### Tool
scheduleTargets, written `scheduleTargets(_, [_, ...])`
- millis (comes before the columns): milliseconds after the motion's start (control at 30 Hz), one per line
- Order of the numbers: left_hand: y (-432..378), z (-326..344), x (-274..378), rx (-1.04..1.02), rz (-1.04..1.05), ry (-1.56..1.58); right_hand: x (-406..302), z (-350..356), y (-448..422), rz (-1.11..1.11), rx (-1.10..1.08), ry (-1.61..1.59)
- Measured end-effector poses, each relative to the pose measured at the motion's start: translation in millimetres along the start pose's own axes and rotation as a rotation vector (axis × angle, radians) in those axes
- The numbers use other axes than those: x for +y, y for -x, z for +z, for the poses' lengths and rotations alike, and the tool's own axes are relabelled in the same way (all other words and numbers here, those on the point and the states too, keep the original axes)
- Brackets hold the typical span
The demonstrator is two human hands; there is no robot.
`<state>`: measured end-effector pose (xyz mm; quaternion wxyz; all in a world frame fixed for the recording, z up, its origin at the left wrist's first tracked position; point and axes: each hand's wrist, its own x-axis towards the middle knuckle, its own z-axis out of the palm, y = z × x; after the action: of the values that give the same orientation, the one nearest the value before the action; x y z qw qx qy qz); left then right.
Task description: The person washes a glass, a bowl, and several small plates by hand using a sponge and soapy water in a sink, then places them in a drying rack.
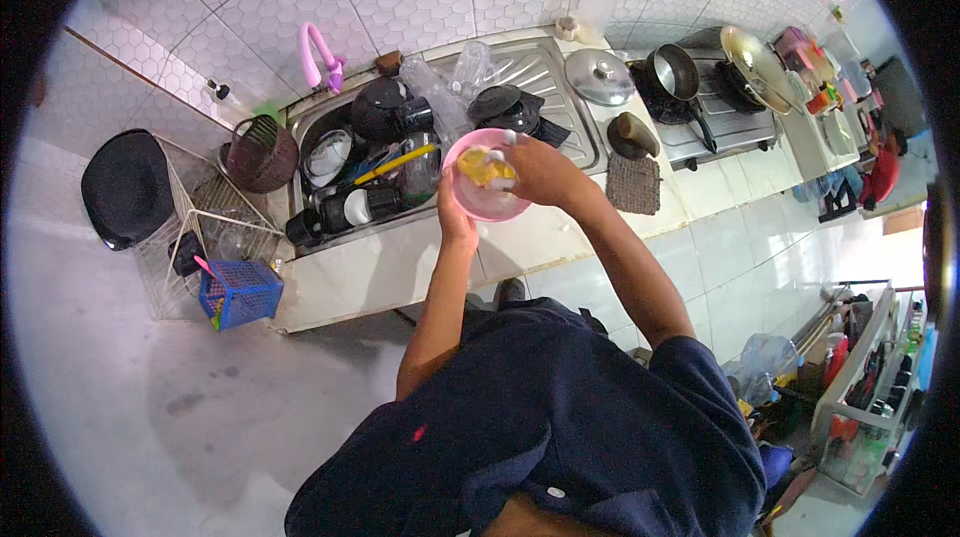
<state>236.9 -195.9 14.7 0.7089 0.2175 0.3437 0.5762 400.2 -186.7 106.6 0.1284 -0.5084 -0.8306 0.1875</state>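
Observation:
My left hand [454,216] grips the left rim of a pink bowl [491,208], which is held up over the front edge of the counter beside the sink. Inside the bowl my right hand [541,173] has its fingers on a yellow sponge [476,166], with whitish suds about it. Left of the bowl, the sink [298,133] is full of dishes: a black pot [379,109], black cups or bottles and a yellow-handled utensil [395,164]. Clear plastic bags [442,98] and dark lidded ware [514,113] lie behind the bowl.
A pink faucet [321,57] rises behind the sink. On the left stand a wire rack [217,199] and a blue basket [241,293]. Rightward are a metal lid [600,77], a woven mat [634,184] and a stove [731,136] with pans. A person in red [883,169] is far right.

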Motion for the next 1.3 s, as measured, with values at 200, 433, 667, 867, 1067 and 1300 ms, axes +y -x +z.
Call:
scheduleTargets(200, [2.2, -3.4, -4.9, 0.038, -0.08, 0.025, 15.7, 50.6, -8.2, -0.263, 0.03, 0.109])
scheduleTargets(433, [2.9, 7.9, -10.3, 0.064, -0.022, -0.015, 12.0, 57.6, -17.5, -0.097, 0.012, 0.05])
scheduleTargets(667, [2.1, 18.7, -5.1, 0.04, -0.036, 0.065, -6.1, 14.4, -21.3, -0.001, 0.319, -0.459])
scheduleTargets(867, [0.8, 24.7, 3.1, -0.001, -0.028, 0.082, 2.5, 22.6, -28.6, -0.06, 0.462, -0.539])
scheduleTargets(1067, [-6.5, 15.6, 2.4, 0.019, 0.002, 0.082, 6.5, 28.2, -33.7, -0.005, 0.323, -0.25])
scheduleTargets(1300, [-4.8, 13.7, -2.0, 0.096, -0.034, 0.007, 22.1, 37.5, -25.1, -0.07, -0.035, 0.085])
